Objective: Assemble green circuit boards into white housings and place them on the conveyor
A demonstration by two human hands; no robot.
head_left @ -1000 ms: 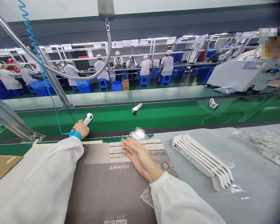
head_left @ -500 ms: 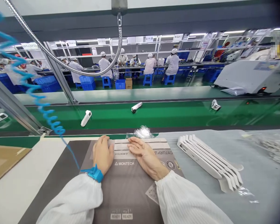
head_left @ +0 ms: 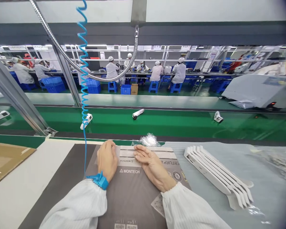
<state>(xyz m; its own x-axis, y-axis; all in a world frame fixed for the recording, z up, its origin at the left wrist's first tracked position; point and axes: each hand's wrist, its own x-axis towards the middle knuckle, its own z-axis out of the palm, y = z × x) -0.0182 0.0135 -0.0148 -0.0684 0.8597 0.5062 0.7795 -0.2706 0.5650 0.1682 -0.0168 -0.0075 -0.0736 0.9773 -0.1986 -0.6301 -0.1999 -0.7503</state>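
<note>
A grey-brown printed MONTECH sheet or box lies in front of me. My left hand rests on its far left part, fingers together and curled over, a blue strap round the wrist. My right hand lies on its side nearer the right edge, fingers loosely bent and apart, with nothing seen in them. Between the hands is a pale printed band. Just beyond them sits crumpled clear plastic. Several white plastic parts lie in a row to the right.
A green conveyor runs across beyond the bench, carrying white parts. Cardboard lies at the left. A blue coiled cord hangs down to the wrist strap. Bagged small parts are at the far right. Seated people work in the distance.
The view has tilted and shifted, and the coiled cord now hangs nearly straight. The hands keep almost the same pose on the sheet. Parts on the conveyor have shifted slightly left against its frame.
</note>
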